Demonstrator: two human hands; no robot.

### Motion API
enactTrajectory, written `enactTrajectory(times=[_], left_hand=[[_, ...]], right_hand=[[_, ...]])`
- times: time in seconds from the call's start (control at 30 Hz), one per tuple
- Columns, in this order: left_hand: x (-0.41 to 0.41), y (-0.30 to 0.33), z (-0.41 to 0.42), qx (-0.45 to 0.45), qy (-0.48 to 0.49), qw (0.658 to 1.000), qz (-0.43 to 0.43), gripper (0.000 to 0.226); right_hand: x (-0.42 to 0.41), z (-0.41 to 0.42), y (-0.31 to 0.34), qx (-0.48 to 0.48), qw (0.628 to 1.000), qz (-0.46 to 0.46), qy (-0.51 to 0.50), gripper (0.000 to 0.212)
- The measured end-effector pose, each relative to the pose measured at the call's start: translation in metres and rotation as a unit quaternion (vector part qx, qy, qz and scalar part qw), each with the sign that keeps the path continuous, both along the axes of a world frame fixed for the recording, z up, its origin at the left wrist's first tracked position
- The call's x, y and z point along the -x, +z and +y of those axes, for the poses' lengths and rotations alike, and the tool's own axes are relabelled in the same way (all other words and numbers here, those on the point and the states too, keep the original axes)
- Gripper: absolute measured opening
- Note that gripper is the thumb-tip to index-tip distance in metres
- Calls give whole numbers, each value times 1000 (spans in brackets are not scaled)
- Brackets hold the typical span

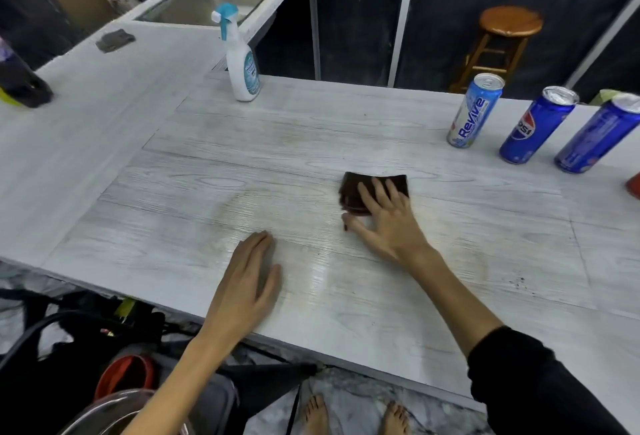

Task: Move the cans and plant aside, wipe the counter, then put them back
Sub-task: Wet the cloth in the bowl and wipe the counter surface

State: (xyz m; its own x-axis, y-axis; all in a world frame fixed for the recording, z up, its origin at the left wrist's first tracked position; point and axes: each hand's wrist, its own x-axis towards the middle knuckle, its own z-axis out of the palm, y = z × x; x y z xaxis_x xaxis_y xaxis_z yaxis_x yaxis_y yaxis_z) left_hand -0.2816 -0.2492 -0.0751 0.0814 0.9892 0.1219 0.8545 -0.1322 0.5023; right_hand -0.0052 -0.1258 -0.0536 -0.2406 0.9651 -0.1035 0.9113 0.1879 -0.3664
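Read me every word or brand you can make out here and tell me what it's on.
"Revive": light blue can.
"PEPSI", partly turned away: middle blue can.
Far right blue can: print too blurred to read.
Spray bottle: label too blurred to read.

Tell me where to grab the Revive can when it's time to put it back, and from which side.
Grip the Revive can around its mid-body, coming from its open left or front side. It stands upright, and the Pepsi can stands apart to its right. The right hand, pressing the cloth, seems nearest.
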Motion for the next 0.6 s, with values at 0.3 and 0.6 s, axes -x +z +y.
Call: enactTrajectory(times=[0.3, 0.6], left_hand=[[30, -5, 6, 3, -14, 1000, -7, 59], [45, -4, 3, -8, -30, 999, 8, 58]], right_hand=[[-2, -132, -17, -25, 988, -5, 151, 81], [40, -25, 1, -16, 999, -35, -17, 82]])
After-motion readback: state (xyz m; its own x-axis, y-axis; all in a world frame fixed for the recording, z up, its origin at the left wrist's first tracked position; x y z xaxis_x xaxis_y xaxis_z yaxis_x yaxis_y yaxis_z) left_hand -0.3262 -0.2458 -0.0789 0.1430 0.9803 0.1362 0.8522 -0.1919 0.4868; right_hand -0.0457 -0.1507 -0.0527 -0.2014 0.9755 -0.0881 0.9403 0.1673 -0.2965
